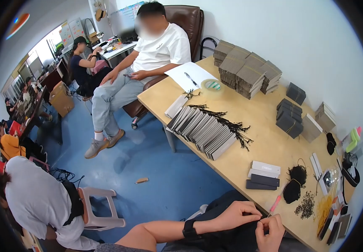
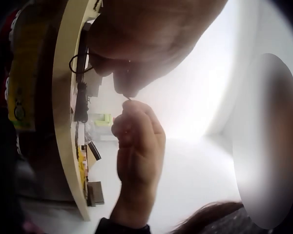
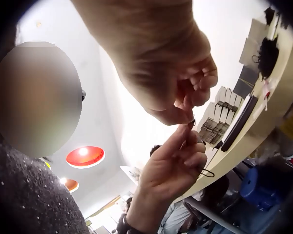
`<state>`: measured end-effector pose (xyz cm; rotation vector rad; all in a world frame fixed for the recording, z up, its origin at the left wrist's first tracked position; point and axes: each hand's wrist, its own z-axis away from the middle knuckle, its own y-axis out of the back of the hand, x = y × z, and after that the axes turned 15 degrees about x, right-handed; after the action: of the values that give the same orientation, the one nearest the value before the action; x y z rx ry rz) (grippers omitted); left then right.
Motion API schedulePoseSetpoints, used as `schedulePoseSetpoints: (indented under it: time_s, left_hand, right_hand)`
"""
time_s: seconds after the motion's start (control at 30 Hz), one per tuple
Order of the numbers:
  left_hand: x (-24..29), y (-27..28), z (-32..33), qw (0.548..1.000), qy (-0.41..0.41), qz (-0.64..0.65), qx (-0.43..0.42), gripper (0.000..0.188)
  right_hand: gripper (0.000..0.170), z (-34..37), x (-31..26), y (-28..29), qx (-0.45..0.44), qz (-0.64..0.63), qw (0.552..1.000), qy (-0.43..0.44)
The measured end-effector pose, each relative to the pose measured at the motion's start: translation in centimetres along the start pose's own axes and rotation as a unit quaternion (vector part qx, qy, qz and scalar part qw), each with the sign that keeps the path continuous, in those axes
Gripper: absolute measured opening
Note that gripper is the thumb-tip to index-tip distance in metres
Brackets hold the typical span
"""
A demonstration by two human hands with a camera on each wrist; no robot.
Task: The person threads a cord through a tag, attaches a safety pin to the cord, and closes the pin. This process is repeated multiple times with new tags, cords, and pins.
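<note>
Over the lap at the table's near edge, my two hands meet at the fingertips. My left hand [image 1: 238, 215], with a dark band on its wrist, pinches a thin black cord [image 2: 71, 62] whose loop sticks out past the fingers. My right hand [image 1: 270, 233] pinches the cord's end, where a small dark bit [image 3: 192, 120] shows between the fingertips; its kind is too small to tell. Close by on the table [image 1: 232, 176] lie a pink-handled tool [image 1: 276, 203], a bundle of black cords [image 1: 297, 176] and a scatter of small dark pieces [image 1: 305, 206].
A long row of cards with black cords [image 1: 206, 130] lies along the table's left edge. Banded grey card stacks [image 1: 246, 71], dark stacks [image 1: 289, 119], small boxes [image 1: 263, 175] and a tape roll [image 1: 211, 86] stand around. A seated person [image 1: 160, 46] is beyond the table.
</note>
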<state>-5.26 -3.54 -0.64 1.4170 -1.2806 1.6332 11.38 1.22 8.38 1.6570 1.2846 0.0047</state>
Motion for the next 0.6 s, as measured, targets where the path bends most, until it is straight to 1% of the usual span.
schedulePoseSetpoints:
  time_s: [0.07, 0.13, 0.17, 0.2, 0.23, 0.27, 0.3, 0.33, 0.4, 0.43, 0.47, 0.5, 0.53, 0.57, 0.6]
  left_hand:
    - [0.9, 0.1, 0.4, 0.995, -0.053, -0.078, -0.03, 0.015]
    - [0.6, -0.1, 0.5, 0.994, -0.052, -0.083, -0.038, 0.014]
    - [-0.1, -0.1, 0.5, 0.998, -0.019, -0.044, -0.038, 0.014]
    - [-0.2, -0.1, 0.3, 0.999, 0.014, -0.007, -0.04, 0.015]
    - [-0.2, -0.2, 0.1, 0.999, 0.014, -0.009, -0.041, 0.015]
    - [-0.1, -0.2, -0.1, 0.978, 0.164, 0.11, -0.066, 0.016]
    - [0.0, -0.3, -0.2, 0.92, 0.309, 0.225, -0.087, 0.017]
    - [-0.2, -0.5, -0.2, 0.921, 0.308, 0.223, -0.087, 0.017]
    - [-1.0, -1.3, -0.3, 0.947, 0.255, 0.192, -0.044, 0.017]
    - [-1.3, -1.9, -0.3, 0.989, 0.101, 0.107, -0.022, 0.017]
    - [-1.4, -1.8, -0.2, 0.989, 0.101, 0.108, -0.02, 0.017]
    - [-0.7, -1.6, -0.1, 0.999, 0.001, 0.0, -0.032, 0.015]
    - [-0.3, -1.6, -0.1, 0.988, -0.098, -0.107, -0.043, 0.014]
    - [-0.2, -1.7, 0.0, 0.989, -0.095, -0.107, -0.042, 0.014]
    - [-0.3, -1.9, 0.1, 0.974, -0.176, -0.135, -0.041, 0.013]
  right_hand:
    - [0.008, 0.1, 0.1, 0.6, 0.002, -0.011, 1.0, -0.018]
    - [0.009, 0.0, 0.4, 1.1, 0.026, -0.062, 0.993, -0.094]
    - [0.009, 0.2, 0.9, 1.3, 0.043, -0.068, 0.989, -0.124]
    - [0.009, 0.1, 1.3, 1.3, 0.046, -0.069, 0.989, -0.123]
    - [0.008, 0.0, 1.6, 1.3, 0.053, -0.058, 0.99, -0.119]
    - [0.007, 0.1, 1.9, 1.2, 0.06, -0.047, 0.99, -0.116]
    - [0.006, -0.1, 1.4, 0.9, 0.054, -0.026, 0.993, -0.098]
    - [0.008, 0.3, 1.4, 0.5, 0.043, -0.023, 0.995, -0.091]
    - [0.008, 0.8, 1.6, -0.1, 0.031, 0.014, 0.999, -0.004]
    - [0.009, 1.0, 1.2, 0.2, 0.017, 0.017, 0.999, -0.022]
    - [0.009, 1.0, 1.2, 0.5, 0.015, 0.016, 1.0, -0.021]
    - [0.009, 1.1, 1.3, 0.8, 0.012, 0.015, 0.999, -0.03]
    - [0.009, 1.3, 1.3, 1.0, 0.008, 0.015, 0.999, -0.039]
    - [0.009, 1.5, 1.6, 1.2, 0.006, 0.014, 0.999, -0.041]
    - [0.009, 1.6, 1.9, 1.4, -0.011, -0.028, 0.996, -0.079]
